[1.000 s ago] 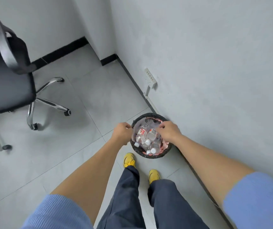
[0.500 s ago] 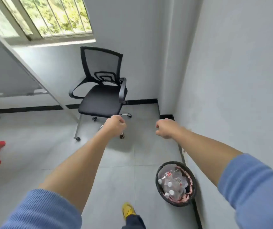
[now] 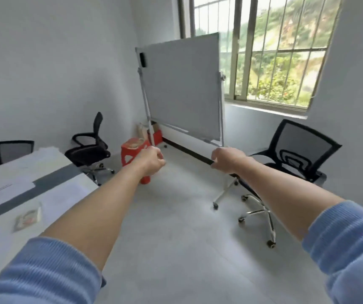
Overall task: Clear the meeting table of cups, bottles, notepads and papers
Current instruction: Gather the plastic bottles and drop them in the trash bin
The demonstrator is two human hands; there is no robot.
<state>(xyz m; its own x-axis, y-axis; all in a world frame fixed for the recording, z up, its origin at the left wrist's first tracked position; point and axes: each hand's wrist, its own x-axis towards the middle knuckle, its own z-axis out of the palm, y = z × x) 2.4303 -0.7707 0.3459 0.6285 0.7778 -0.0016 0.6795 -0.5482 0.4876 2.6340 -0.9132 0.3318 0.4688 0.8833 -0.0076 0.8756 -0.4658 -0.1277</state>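
Note:
The meeting table [image 3: 51,181], white with a grey strip, fills the left of the view. On it lie loose white papers [image 3: 11,190], more papers [image 3: 65,197] near its right edge, and a small card-like item with red print [image 3: 28,219]. My left hand [image 3: 152,160] is held out in the air, fingers curled shut with nothing in it, to the right of the table. My right hand [image 3: 227,160] is also raised and curled shut, empty, farther right. Both forearms show blue sleeves.
A whiteboard on a wheeled stand [image 3: 182,86] stands ahead by the window. A red plastic stool [image 3: 135,157] sits on the floor behind my left hand. Black office chairs stand at right [image 3: 294,156], behind the table [image 3: 90,145] and at far left [image 3: 12,150].
The view has swung left from the corner with the waste bin of bottles to the room with the table and whiteboard. Both hands stayed curled shut and empty, held out in front.

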